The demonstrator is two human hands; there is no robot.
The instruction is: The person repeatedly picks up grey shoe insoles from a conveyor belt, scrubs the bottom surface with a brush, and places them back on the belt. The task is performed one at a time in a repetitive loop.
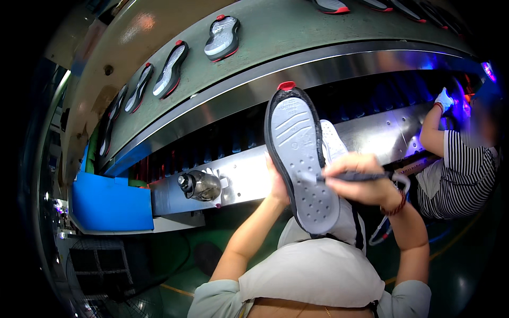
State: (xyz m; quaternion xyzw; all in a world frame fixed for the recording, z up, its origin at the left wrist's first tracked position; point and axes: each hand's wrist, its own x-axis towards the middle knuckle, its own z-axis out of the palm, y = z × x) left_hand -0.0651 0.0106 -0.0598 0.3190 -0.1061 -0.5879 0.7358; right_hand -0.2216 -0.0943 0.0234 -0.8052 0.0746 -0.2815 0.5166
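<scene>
A shoe sole [297, 132] with a grey perforated inner face, black rim and red tab stands tilted up before me, its tab end pointing away. My left hand [277, 183] grips it by the left edge, with most fingers hidden behind it. In my right hand [360, 175] is a slim dark pen-like tool [366, 176], pinched like a pencil. Its tip meets or hovers just above the sole's inner face near the right edge; I cannot tell which. Behind the sole, a pale sole-shaped piece [332, 139] shows in part.
Several soles, one of them a grey-and-black sole [222, 38], lie on the green conveyor belt [275, 26] beyond the metal rail. A dark bottle [201, 185] stands on the metal ledge [244, 180]. A blue box [112, 201] is at left. A co-worker [456, 169] in stripes works at right.
</scene>
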